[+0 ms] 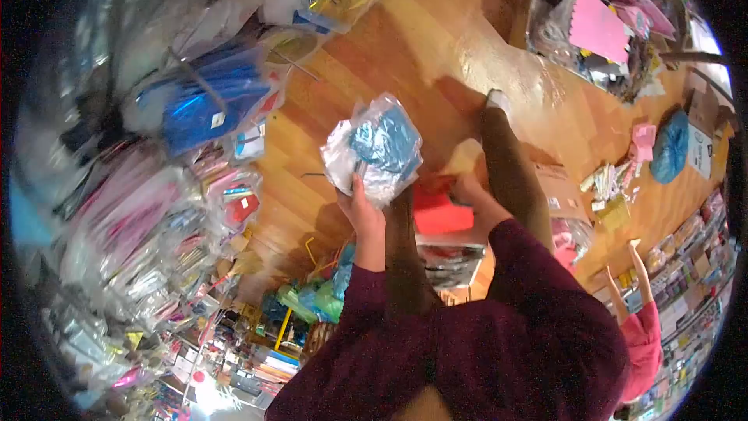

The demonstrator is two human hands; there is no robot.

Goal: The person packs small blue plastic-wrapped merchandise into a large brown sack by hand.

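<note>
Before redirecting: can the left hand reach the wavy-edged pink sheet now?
Probably not: the left hand holds a plastic-wrapped packet, and the pink sheet lies beyond the right foot.

Wooden floor (436,47), hanging blue packets (187,121), pink sheet (598,25), blue bag (671,146), person (640,351) in pink

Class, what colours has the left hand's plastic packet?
Blue and silvery white; plastic packet, head view.

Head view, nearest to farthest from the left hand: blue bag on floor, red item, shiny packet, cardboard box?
From the left hand:
1. Shiny packet: in its grip.
2. Red item: just to its right.
3. Cardboard box: farther right, past the leg.
4. Blue bag: far right.
</note>
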